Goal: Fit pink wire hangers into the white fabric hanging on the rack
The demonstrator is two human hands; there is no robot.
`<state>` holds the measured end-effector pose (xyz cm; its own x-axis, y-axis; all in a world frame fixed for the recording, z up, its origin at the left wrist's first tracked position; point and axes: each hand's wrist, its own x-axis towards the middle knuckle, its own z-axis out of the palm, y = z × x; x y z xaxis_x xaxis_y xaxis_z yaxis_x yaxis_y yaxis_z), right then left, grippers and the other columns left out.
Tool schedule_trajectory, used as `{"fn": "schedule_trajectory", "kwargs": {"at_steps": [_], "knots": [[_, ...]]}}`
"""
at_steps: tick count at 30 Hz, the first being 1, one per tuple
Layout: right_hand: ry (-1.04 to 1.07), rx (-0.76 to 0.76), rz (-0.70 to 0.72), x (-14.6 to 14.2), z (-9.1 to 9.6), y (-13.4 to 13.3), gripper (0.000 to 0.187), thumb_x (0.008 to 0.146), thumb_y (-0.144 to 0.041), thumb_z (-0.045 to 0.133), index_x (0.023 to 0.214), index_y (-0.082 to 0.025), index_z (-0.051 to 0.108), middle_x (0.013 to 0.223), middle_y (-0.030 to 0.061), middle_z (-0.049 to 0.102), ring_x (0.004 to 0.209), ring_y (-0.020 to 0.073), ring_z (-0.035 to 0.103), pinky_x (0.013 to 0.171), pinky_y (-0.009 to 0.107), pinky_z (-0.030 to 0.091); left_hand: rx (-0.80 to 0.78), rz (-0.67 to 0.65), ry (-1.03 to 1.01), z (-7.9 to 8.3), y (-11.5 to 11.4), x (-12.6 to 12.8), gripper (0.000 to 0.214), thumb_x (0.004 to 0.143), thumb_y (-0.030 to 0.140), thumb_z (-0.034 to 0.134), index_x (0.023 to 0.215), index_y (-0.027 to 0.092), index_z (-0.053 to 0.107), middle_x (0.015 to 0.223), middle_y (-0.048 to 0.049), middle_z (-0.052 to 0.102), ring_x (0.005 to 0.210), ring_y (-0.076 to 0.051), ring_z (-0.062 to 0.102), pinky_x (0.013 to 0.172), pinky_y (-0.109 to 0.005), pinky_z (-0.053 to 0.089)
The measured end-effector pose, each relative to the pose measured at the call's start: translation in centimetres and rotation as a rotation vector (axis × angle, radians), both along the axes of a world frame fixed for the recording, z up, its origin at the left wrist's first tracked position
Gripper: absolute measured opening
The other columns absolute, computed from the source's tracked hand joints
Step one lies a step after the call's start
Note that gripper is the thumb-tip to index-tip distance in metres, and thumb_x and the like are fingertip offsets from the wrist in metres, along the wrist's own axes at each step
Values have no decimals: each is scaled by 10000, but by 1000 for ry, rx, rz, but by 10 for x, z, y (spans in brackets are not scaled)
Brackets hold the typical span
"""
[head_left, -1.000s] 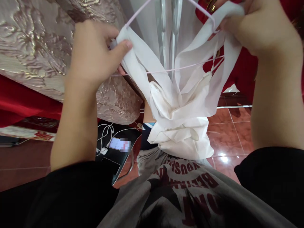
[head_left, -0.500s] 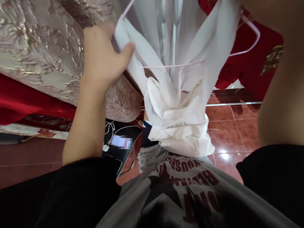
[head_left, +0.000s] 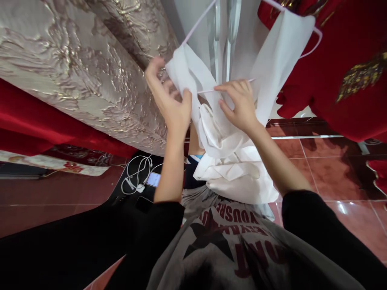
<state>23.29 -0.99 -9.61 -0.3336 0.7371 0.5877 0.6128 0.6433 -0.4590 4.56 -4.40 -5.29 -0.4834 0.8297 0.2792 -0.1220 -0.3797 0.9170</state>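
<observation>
A white cloth garment [head_left: 232, 149] hangs by its upper parts on a pale pink hanger [head_left: 198, 25], its lower part bunched in folds on my lap. My left hand [head_left: 173, 102] is at the garment's left upper edge, with the thumb against the cloth. Its other fingers are apart, bent and blurred by motion. Over the middle of the garment, my right hand [head_left: 242, 102] is open, its index finger along the hanger's crossbar and its thumb apart below. Whether the right fingertips press on the bar or the cloth, I cannot tell.
Shiny embossed fabric [head_left: 90, 80] hangs close on the left. Red cloth with gold sequins [head_left: 341, 76] hangs on the right. A phone [head_left: 153, 179] and white earphones [head_left: 137, 177] lie on a black surface at my left. Red tiles [head_left: 335, 177] cover the floor.
My right hand has come from the upper right corner to the middle of the hanger. The left hand has moved right and loosened from the cloth. The garment's left upper part has shifted right.
</observation>
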Motion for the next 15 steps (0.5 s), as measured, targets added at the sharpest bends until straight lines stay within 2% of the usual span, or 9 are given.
{"fn": "schedule_trajectory", "kwargs": {"at_steps": [2,4,7,10,13,15], "knots": [[80,69,-91,-1,-13,0,274,971,-377,415,1138,-321,625,1164,17,651,1142,222,533,1144,549,351,148,57,161,-25,-13,11,637,811,-71,618,1282,297,397,1541,-8,318,1261,-193,486,1067,-332,452],[115,123,-140,-6,-18,-5,304,979,-355,360,1117,-339,630,1134,8,661,1115,220,552,1117,538,373,235,170,198,-52,-21,19,578,825,19,664,1256,286,387,1471,-54,362,1265,-203,494,1089,-363,438],[145,147,-150,-16,-21,-16,309,970,-316,369,1145,-382,615,1132,-21,660,1095,191,559,1103,501,394,219,183,171,-82,-21,27,525,846,128,726,1242,257,405,1348,-85,461,1228,-203,536,1054,-371,461],[174,194,-147,-23,-22,-23,319,962,-265,379,1134,-340,637,1103,-16,666,1057,170,567,1076,487,411,178,84,238,-92,-13,28,321,895,311,728,1122,192,534,1139,-73,611,1081,-212,625,971,-359,505],[173,237,-136,-24,-21,-25,328,954,-212,388,1123,-270,663,1082,9,676,1039,176,586,1037,479,430,234,122,295,-90,-6,25,270,937,425,664,992,163,633,929,-42,659,926,-205,661,887,-334,524],[161,235,-144,-23,-20,-25,319,951,-204,408,1121,-261,671,1085,17,679,1041,179,592,1039,473,432,274,146,293,-87,-5,22,286,950,451,642,982,168,659,883,-33,660,884,-199,663,849,-320,527]]}}
